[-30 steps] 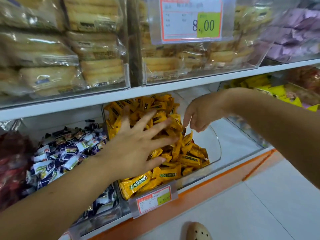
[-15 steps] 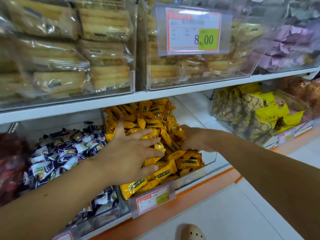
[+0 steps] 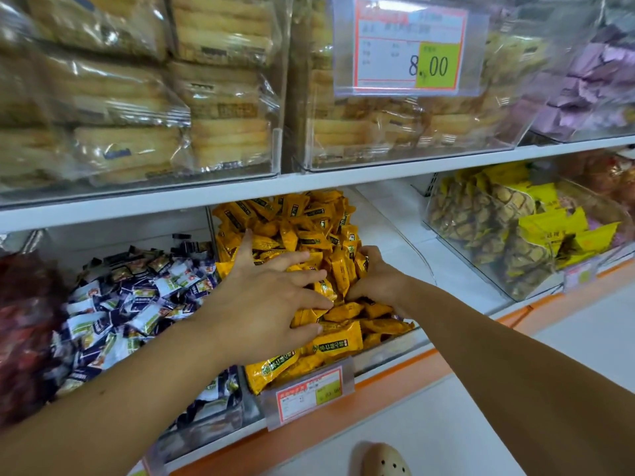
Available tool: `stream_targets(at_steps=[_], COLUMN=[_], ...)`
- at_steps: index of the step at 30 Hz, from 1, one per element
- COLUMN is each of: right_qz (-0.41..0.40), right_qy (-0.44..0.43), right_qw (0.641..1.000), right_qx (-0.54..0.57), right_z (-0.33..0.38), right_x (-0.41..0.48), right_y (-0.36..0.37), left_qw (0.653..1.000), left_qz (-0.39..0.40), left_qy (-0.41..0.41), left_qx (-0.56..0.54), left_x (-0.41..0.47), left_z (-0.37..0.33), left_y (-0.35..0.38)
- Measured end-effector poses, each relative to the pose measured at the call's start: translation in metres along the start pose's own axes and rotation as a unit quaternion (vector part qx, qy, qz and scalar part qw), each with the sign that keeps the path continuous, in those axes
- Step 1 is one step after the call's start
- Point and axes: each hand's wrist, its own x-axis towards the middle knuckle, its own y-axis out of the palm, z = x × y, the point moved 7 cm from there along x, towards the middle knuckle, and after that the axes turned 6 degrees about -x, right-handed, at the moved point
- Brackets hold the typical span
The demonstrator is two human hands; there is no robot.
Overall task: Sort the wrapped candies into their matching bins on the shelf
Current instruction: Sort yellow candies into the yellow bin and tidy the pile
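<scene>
Lower left of the frame: a clear plastic bin [image 3: 206, 431] heaped with blue-and-white wrapped candies [image 3: 130, 304] sits on the white shelf [image 3: 453, 280]. Right of it, at centre, a second clear bin [image 3: 385, 355] holds the task's yellow-orange wrapped candies [image 3: 302, 221], piled high and sloping toward the front. The left hand [image 3: 271, 304] lies on top of this pile, its grip wide, fingers spread flat across the wrappers, probably to steady the slope so nothing slides out. The right hand [image 3: 374, 280] presses into the pile's right side. Its fingertips are buried among the wrappers, so I cannot tell whether its grip holds any candy. It seems to be tucking pieces inward or feeling for strays. At the right edge stands a clear bin of yellow pineapple-patterned packets [image 3: 498, 235]. A second ago the right hand was raised above the bin with fingers pinched; it has now dropped into the pile. The left hand has stayed spread in place.
</scene>
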Motion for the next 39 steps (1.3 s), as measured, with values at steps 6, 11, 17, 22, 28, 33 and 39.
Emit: stream_targets(at_steps=[6, 11, 17, 22, 28, 33, 39], right_qz=[0.004, -0.034, -0.084, -0.106, -0.159, -0.178, -0.058], right_qy=[-0.012, -0.065, -0.139, -0.186, -0.233, -0.282, -0.29], right_qw=[1.0, 0.997, 0.982, 0.966, 0.955, 0.941, 0.955], right_qx=[0.022, 0.024, 0.093, 0.146, 0.095, 0.061, 0.033], right_z=[0.0, -0.001, 0.013, 0.042, 0.082, 0.106, 0.071], right_x=[0.001, 0.003, -0.007, -0.018, -0.048, -0.066, -0.066], right_y=[0.001, -0.003, -0.017, -0.039, -0.049, -0.009, 0.028], left_qw=[1.0, 1.0, 1.0, 0.994, 0.939, 0.873, 0.87], left_qz=[-0.002, 0.001, 0.006, -0.064, -0.275, -0.329, -0.265], left_qy=[-0.005, -0.013, -0.016, -0.028, -0.128, -0.233, -0.258], left_qx=[0.007, -0.003, -0.009, -0.079, -0.164, -0.274, -0.327], left_x=[0.001, 0.0, -0.001, -0.004, -0.036, -0.067, -0.075], left_z=[0.0, 0.0, -0.001, 0.001, 0.013, 0.026, 0.027], left_y=[-0.001, -0.002, -0.002, -0.013, -0.033, -0.032, -0.019])
